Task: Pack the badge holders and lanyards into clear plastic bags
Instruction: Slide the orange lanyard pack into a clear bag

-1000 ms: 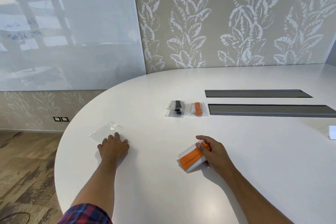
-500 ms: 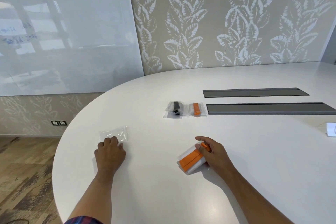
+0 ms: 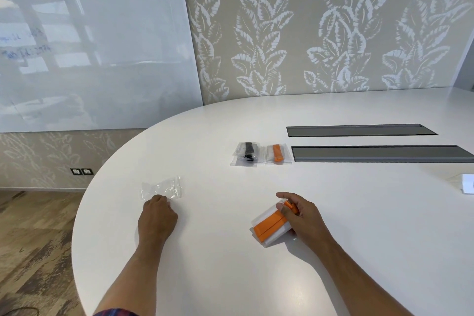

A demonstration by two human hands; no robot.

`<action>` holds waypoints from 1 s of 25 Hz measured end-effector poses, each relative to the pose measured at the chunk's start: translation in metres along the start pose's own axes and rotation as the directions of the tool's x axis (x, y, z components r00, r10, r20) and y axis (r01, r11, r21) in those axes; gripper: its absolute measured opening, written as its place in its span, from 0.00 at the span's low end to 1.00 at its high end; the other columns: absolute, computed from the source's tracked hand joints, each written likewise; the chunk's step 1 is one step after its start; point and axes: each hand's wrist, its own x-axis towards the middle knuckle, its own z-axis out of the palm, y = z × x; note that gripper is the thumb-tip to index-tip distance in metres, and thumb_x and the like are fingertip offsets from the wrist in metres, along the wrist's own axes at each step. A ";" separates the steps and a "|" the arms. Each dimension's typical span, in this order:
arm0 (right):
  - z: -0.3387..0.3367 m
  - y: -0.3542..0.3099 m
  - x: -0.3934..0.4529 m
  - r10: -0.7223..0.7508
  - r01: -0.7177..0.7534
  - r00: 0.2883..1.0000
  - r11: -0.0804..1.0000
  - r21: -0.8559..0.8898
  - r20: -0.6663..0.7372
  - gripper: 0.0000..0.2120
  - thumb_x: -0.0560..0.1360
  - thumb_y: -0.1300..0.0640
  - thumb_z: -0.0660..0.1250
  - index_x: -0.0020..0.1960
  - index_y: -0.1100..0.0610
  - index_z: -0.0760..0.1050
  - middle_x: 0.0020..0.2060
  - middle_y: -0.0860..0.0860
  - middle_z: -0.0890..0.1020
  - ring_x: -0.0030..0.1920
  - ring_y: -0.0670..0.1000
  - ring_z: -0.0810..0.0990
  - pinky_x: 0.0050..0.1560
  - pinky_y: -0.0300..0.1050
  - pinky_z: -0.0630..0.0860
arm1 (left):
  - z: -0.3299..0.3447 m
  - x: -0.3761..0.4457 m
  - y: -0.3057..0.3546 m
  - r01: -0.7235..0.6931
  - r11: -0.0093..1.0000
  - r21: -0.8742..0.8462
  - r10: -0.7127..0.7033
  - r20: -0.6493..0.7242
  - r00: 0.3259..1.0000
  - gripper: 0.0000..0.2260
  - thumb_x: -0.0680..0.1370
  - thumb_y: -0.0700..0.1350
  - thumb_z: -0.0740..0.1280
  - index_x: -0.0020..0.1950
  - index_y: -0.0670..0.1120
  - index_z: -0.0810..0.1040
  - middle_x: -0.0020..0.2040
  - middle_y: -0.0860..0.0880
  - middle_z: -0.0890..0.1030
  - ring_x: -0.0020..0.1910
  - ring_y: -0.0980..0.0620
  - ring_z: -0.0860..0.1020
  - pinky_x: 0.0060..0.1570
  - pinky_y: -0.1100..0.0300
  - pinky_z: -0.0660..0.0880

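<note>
Head view: the round white table (image 3: 230, 277) fills the lower frame. At centre right, the right hand (image 3: 301, 215) is closed around a clear badge holder wrapped with an orange lanyard (image 3: 269, 226). Left of centre, the left hand (image 3: 157, 215) pinches the empty crinkled clear plastic bag (image 3: 161, 187) (thin and slippery); the film could slide or stay shut, jamming insertion.

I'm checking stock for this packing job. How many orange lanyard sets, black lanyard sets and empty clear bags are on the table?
Orange lanyard sets: 2, one bagged, one in the right hand
Black lanyard sets: 1, bagged
Empty clear bags: 1, at the left hand
Total: 4
</note>
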 end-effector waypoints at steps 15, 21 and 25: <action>0.000 0.001 -0.002 -0.002 0.002 1.000 1.000 0.019 -0.010 0.10 0.80 0.50 0.69 0.56 0.36 0.80 0.53 0.44 0.80 0.52 0.49 0.81 0.34 0.38 0.78 | -0.002 -0.004 0.001 -0.131 0.990 0.046 0.129 0.041 0.991 0.04 0.75 0.39 0.64 0.48 0.42 0.74 0.45 0.43 0.79 0.48 0.37 0.78 0.46 0.49 0.73; -0.001 0.006 0.001 -0.016 0.016 1.000 1.000 -0.003 -0.003 0.10 0.80 0.50 0.68 0.57 0.35 0.80 0.54 0.42 0.80 0.54 0.47 0.80 0.38 0.38 0.80 | 0.001 0.000 0.001 -0.064 0.991 0.116 0.063 0.006 0.998 0.09 0.79 0.43 0.61 0.43 0.42 0.78 0.48 0.46 0.82 0.47 0.40 0.80 0.44 0.51 0.72; 0.000 0.006 0.004 -0.032 0.032 0.999 0.999 -0.018 -0.006 0.10 0.80 0.49 0.68 0.56 0.35 0.79 0.53 0.41 0.80 0.54 0.46 0.80 0.44 0.41 0.82 | -0.002 -0.002 0.005 -0.175 0.964 0.199 0.172 0.033 0.985 0.13 0.76 0.41 0.58 0.33 0.44 0.75 0.38 0.46 0.82 0.37 0.39 0.81 0.40 0.53 0.67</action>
